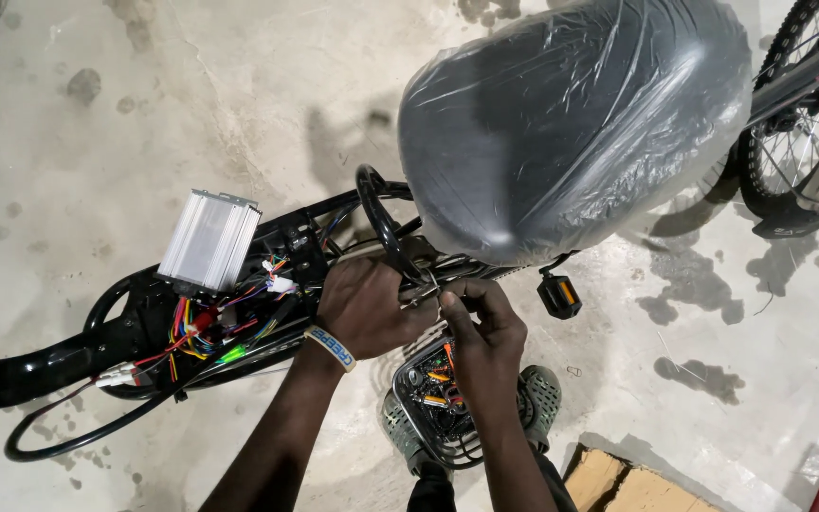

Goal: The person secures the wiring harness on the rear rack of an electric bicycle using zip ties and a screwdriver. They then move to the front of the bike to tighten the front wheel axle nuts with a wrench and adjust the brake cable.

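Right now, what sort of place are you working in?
Likely a cycle repair or assembly workshop: stained concrete floor, an electric cycle's plastic-wrapped seat, loose coloured wiring by a silver controller box.

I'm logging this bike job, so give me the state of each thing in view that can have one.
Saddle: wrapped in clear plastic film.
Silver controller box: out of the frame, lying on top.
Coloured wires: exposed, loose, tangled.
Left hand: closed on the frame under the saddle.
Right hand: fingers pinched at a small metal part.
Pedal: sticking out, free.
Cardboard box: on the floor, flaps shut.
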